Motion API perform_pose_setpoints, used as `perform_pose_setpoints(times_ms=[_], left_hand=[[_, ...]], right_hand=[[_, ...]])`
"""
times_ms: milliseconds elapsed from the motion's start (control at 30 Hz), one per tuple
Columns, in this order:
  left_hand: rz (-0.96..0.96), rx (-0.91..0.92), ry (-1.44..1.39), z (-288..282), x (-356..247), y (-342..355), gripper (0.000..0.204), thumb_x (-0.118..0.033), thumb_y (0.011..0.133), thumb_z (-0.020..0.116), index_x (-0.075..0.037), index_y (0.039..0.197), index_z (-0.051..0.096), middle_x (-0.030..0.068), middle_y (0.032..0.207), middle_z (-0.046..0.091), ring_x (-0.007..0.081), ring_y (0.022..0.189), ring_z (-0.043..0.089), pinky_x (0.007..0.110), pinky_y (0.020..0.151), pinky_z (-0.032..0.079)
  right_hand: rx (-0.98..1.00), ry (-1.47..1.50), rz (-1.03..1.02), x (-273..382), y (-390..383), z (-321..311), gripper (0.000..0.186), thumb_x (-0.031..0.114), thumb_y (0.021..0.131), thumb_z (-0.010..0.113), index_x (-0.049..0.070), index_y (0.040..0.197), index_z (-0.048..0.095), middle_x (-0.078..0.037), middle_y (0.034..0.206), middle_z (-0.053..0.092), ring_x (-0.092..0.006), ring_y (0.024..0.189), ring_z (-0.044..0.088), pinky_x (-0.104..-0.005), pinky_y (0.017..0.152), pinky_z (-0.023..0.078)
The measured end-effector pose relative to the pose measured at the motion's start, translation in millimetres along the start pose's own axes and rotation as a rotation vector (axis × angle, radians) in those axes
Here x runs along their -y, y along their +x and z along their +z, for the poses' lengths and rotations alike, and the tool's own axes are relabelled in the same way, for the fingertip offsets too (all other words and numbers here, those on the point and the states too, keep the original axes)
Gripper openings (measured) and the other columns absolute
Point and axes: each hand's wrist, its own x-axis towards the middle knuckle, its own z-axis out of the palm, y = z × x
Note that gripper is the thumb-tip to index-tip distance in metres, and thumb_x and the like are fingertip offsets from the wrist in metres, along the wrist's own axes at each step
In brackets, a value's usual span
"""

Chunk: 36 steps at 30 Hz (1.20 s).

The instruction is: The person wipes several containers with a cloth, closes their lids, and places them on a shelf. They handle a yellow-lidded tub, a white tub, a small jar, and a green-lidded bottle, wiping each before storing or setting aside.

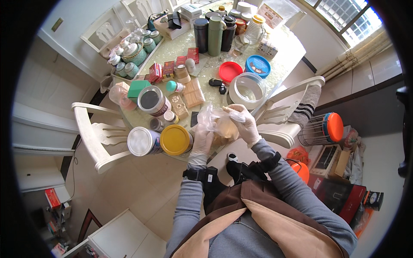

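In front of me, at the near edge of the table, I hold a clear plastic bag [216,119] with something pale tan in its lower part. My left hand [202,141], in a thin whitish glove, is closed on the bag's left side. My right hand [247,125], gloved the same way, grips the bag's upper right, its fingers pinched together. What lies inside the bag cannot be made out. Just beyond it stands a clear round tub [247,91] without a lid. A tub with a yellow lid [176,139] is left of my left hand.
The round table [172,51] carries a white-lidded can [143,141], a large can [153,101], a red lid [230,72], a blue lid [257,66] and several flasks [216,36]. White chairs stand at left [101,133] and right [282,107]. An orange-topped basket [327,127] sits at far right.
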Motion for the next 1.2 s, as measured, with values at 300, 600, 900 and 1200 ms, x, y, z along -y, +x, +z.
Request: perform_pose_setpoints(times_ms=[300, 600, 900, 1200], left_hand=[[-0.240, -0.009, -0.266, -0.8, -38.8, -8.2, 0.014, -0.009, 0.088, 0.062, -0.005, 0.101, 0.059, 0.0015, 0.098, 0.063, 0.0097, 0.089, 0.056, 0.024, 0.086, 0.043], [-0.211, -0.273, -0.255, 1.4, -57.4, -12.6, 0.016, -0.009, 0.088, 0.062, -0.007, 0.072, 0.063, 0.0032, 0.087, 0.068, 0.0099, 0.082, 0.060, 0.026, 0.087, 0.043], [-0.281, -0.147, -0.702, -1.6, -45.1, -16.8, 0.015, -0.012, 0.093, 0.055, -0.003, 0.083, 0.063, 0.0112, 0.103, 0.066, 0.0215, 0.102, 0.059, 0.035, 0.096, 0.040], [-0.153, -0.142, 0.090, -12.2, -50.9, -22.5, 0.019, -0.006, 0.091, 0.057, 0.004, 0.107, 0.063, 0.0043, 0.094, 0.063, 0.0116, 0.089, 0.059, 0.025, 0.082, 0.046]], right_hand=[[-0.252, 0.486, 0.459, -26.5, 1.0, -12.7, 0.018, 0.017, 0.092, 0.062, 0.002, 0.085, 0.068, 0.001, 0.076, 0.064, -0.0070, 0.068, 0.055, -0.0223, 0.066, 0.044], [-0.374, 0.777, 0.912, -61.6, 4.8, -11.6, 0.022, 0.008, 0.091, 0.054, 0.000, 0.109, 0.063, -0.002, 0.090, 0.063, -0.0091, 0.069, 0.057, -0.0244, 0.068, 0.049], [-0.109, 1.399, 1.097, -52.3, 1.5, -21.4, 0.020, 0.005, 0.092, 0.049, -0.003, 0.109, 0.056, -0.008, 0.091, 0.061, -0.0164, 0.078, 0.062, -0.0251, 0.072, 0.052], [-0.084, 0.294, 0.707, -24.7, 5.2, -35.2, 0.010, 0.006, 0.091, 0.060, 0.001, 0.098, 0.063, -0.007, 0.102, 0.064, -0.0141, 0.091, 0.063, -0.0271, 0.081, 0.050]])
